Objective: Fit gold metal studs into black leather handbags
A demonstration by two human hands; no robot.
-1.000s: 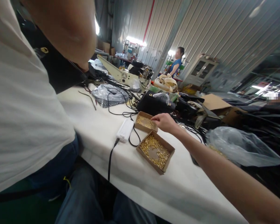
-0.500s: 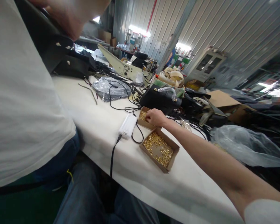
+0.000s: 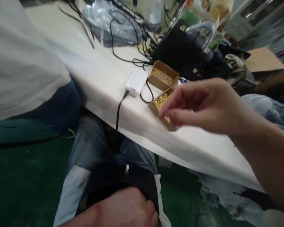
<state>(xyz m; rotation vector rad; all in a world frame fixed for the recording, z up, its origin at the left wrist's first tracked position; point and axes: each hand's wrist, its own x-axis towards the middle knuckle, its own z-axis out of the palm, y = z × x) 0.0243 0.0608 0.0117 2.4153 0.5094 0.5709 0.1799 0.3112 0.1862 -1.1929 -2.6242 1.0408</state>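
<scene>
My right hand (image 3: 203,105) hangs in the air over the front cardboard box (image 3: 153,108) of small gold metal pieces (image 3: 160,101). Its thumb and fingers are drawn together; what is between them, if anything, is too small and blurred to make out. Behind it stands a second cardboard box (image 3: 164,71), also with small gold pieces inside. On my lap lies a black bag (image 3: 109,173) with pale material at its sides and a small upright metal fitting (image 3: 127,169) on it. My left hand (image 3: 130,205), closed, grips the bag's near edge, its fingertips partly hidden.
A white power bank (image 3: 136,81) with a black cable lies left of the boxes. Behind are a black handbag (image 3: 180,44), clear plastic wrap (image 3: 109,19) and tangled cords. A person in a white shirt (image 3: 21,63) is close on the left. The white table's (image 3: 101,78) edge runs diagonally.
My right hand has left the rear box and come back toward me. The view has tilted down, bringing my left hand and the black bag on my lap into sight.
</scene>
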